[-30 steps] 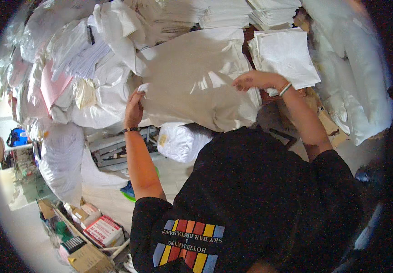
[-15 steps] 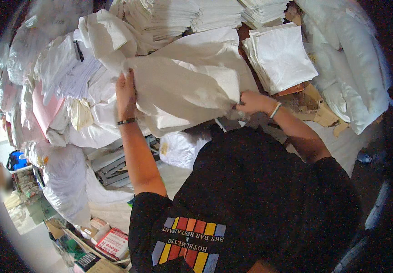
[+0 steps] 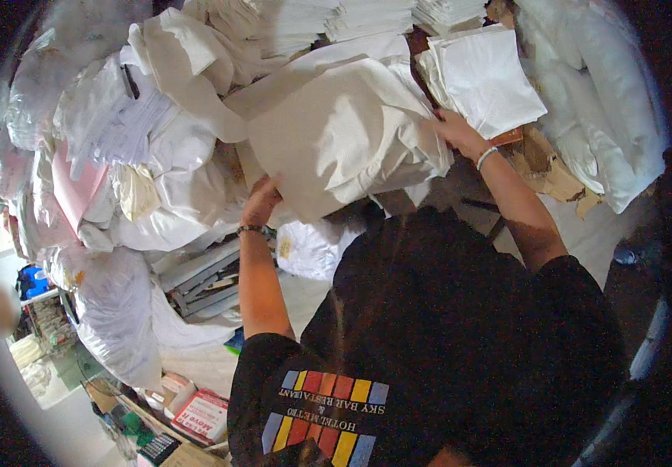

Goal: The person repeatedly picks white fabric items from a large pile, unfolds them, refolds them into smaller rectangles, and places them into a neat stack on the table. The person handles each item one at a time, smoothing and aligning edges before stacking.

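While the left hand point(image 3: 260, 201) has slid down to grip the lower edge of the soft, creased white sheet point(image 3: 336, 132), the right hand point(image 3: 454, 128) pinches its right edge beside flat folded cloths point(image 3: 485, 78).

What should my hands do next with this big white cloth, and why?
Probably draw the cloth a little toward you and smooth it flat. The left hand grips its lower edge and the right hand its right edge, yet it lies rumpled, with loose folds, over the heap of white bags, beside the stack of folded cloths.
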Demonstrator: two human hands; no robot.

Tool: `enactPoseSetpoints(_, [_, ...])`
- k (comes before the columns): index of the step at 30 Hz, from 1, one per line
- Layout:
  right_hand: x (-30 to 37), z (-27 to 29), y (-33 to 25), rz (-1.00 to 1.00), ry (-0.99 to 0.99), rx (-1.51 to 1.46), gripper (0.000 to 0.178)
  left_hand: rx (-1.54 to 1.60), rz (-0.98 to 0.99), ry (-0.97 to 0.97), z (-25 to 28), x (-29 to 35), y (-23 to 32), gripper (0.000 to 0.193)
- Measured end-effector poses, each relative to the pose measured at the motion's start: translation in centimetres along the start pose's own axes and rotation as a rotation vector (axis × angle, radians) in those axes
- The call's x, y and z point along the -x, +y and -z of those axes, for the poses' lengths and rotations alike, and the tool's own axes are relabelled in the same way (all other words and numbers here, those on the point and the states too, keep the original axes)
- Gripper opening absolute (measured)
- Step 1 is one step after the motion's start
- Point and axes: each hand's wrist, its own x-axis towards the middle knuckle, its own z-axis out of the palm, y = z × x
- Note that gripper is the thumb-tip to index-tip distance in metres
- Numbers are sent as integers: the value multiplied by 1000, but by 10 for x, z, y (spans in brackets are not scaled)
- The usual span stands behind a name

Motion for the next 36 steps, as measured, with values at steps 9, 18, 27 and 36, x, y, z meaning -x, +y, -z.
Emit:
enactPoseSetpoints(9, [52, 28, 15, 97, -62, -507, 29, 454, -292, 518, 5, 48, -28, 20])
enactPoseSetpoints(18, [111, 46, 0, 461, -67, -233, 33, -3, -596, 862, -7, 109, -29, 18])
enactPoseSetpoints(27, [139, 73, 57, 247, -419, 12, 36, 624, -58, 701, -41, 174, -87, 26])
enactPoseSetpoints(36, [148, 58, 81, 329, -246, 256, 15, 606, -241, 637, -74, 204, -129, 30])
